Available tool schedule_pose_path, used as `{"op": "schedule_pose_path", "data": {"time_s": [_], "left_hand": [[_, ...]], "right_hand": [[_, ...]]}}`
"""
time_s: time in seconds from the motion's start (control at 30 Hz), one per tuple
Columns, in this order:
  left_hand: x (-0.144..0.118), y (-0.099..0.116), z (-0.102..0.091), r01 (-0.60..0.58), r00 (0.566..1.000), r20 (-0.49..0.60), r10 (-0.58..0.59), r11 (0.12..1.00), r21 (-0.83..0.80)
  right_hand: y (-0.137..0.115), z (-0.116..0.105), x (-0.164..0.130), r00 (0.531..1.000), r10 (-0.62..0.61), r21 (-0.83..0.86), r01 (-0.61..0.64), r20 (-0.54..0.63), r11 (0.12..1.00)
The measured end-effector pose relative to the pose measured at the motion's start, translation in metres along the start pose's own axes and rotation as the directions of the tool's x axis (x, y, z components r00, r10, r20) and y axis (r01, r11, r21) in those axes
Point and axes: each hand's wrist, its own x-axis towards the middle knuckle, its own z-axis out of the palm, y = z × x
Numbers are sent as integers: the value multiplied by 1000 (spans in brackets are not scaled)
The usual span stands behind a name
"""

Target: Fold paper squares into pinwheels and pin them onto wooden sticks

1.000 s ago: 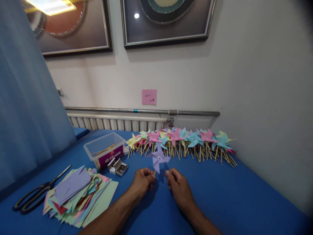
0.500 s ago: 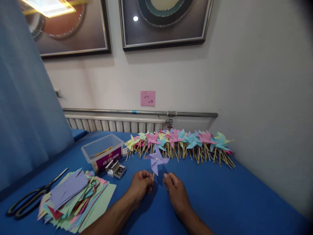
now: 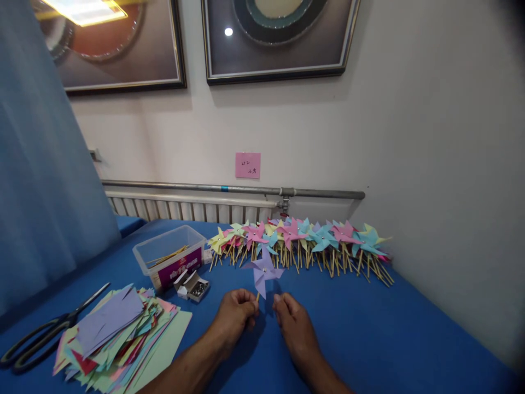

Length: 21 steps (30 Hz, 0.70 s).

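A lilac paper pinwheel (image 3: 263,270) stands upright in front of me on a thin wooden stick, a small metal pin at its centre. My left hand (image 3: 238,314) pinches the stick just below the blades, between thumb and fingers. My right hand (image 3: 294,323) is closed, fingers curled and thumb against them, just right of the lower blade; nothing shows in it. Whether its fingertips touch the paper I cannot tell. Beyond my hands lies a long row of finished pinwheels (image 3: 291,232) in pink, blue, yellow and green, their sticks pointing toward me.
On the blue tabletop (image 3: 394,339), at left, are a stack of cut coloured paper (image 3: 110,317), black-handled scissors (image 3: 53,331), a small box of metal pins (image 3: 198,290) and a clear plastic tub (image 3: 143,264) with wooden sticks. A blue curtain (image 3: 45,164) hangs at far left.
My view has shifted slightly, so the paper stack and scissors sit a little further left. My hands and the lilac pinwheel stay nearly in place, the left hand keeping its pinch.
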Motion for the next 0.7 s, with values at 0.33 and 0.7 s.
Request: {"op": "schedule_pose_path", "data": {"time_s": [0.33,0.7], "left_hand": [[0,1,2,-36,999,-40,34,999,-31],[4,-2,0,-66,989,-123,76,994,83]], "right_hand": [[-3,9,-11,993,-41,8,40,108,999],[-9,9,-15,985,-103,-66,113,135,991]]}}
